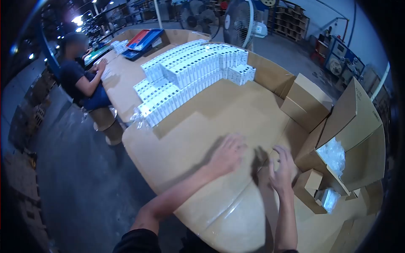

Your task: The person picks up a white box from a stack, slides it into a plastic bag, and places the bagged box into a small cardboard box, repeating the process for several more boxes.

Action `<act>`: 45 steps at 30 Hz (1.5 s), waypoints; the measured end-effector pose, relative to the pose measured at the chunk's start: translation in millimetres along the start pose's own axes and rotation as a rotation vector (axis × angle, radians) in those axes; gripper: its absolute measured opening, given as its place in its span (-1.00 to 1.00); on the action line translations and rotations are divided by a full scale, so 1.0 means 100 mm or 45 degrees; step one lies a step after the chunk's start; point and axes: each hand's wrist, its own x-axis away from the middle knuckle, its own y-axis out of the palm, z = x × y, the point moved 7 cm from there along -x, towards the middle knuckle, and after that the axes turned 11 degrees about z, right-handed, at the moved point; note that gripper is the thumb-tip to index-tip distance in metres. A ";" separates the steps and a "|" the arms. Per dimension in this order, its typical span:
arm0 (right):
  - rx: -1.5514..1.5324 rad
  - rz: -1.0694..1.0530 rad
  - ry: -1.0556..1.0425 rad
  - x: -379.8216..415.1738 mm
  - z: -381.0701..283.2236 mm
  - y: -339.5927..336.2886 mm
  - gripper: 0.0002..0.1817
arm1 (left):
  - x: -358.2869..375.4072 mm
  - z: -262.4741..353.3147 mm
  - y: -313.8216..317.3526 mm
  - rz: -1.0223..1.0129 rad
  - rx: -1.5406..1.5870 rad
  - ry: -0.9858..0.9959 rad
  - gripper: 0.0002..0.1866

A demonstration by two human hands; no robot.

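My left hand (229, 154) is over the middle of the cardboard-covered table (190, 143), blurred by motion, so its fingers are hard to make out. To its right my right hand (282, 169) is raised with thumb and fingers apart and nothing between them. Beyond both hands stand long stacked rows of small white boxes (185, 76) with dark marks on top. Right of my right hand is a small open carton (310, 189) with a plastic-wrapped item (329, 200) in it.
A large open carton (350, 122) holding clear plastic bags (332, 156) stands at the right, beside another carton (306, 103). Red and blue trays (143, 42) lie at the far end. A person (80, 71) sits at the table's left side. Fans stand behind.
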 end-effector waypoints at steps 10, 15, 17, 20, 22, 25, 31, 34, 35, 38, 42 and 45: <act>0.035 -0.172 -0.171 -1.88 0.63 1.80 -0.33 | -1.31 -1.92 0.13 0.090 -0.186 0.019 -0.30; 0.140 -0.123 -0.206 -2.64 0.93 2.37 -0.20 | -1.97 -2.38 0.40 0.152 -0.216 0.193 -0.32; 0.238 -0.103 -0.159 -2.82 0.99 2.50 -0.17 | -2.10 -2.52 0.55 0.196 -0.295 0.281 -0.35; 0.311 -0.124 -0.109 -2.94 1.12 2.64 -0.18 | -2.19 -2.62 0.65 0.171 -0.315 0.284 -0.31; 0.346 -0.095 -0.134 -2.96 1.14 2.70 -0.21 | -2.17 -2.64 0.65 0.208 -0.335 0.312 -0.34; 0.283 -0.133 -0.123 -2.97 1.05 2.63 -0.25 | -2.18 -2.71 0.64 0.205 -0.289 0.233 -0.38; 0.375 -0.153 -0.055 -3.03 1.05 2.70 -0.29 | -2.27 -2.73 0.58 0.324 -0.367 0.256 -0.51; 0.391 -0.254 0.102 -3.04 1.02 2.67 -0.36 | -2.25 -2.69 0.55 0.376 -0.467 0.318 -0.60; 0.391 -0.288 0.120 -3.04 0.99 2.67 -0.36 | -2.24 -2.74 0.60 0.297 -0.488 0.296 -0.59; 0.328 -0.296 0.093 -3.04 0.98 2.66 -0.32 | -2.16 -2.69 0.55 0.242 -0.503 0.268 -0.62; 0.060 -0.110 -0.006 -2.85 0.85 2.26 -0.27 | -1.89 -2.25 0.10 0.439 -0.280 0.296 -0.65; -0.160 -0.045 0.168 -2.43 0.70 1.68 -0.33 | -1.64 -1.77 -0.18 0.457 -0.190 0.243 -0.63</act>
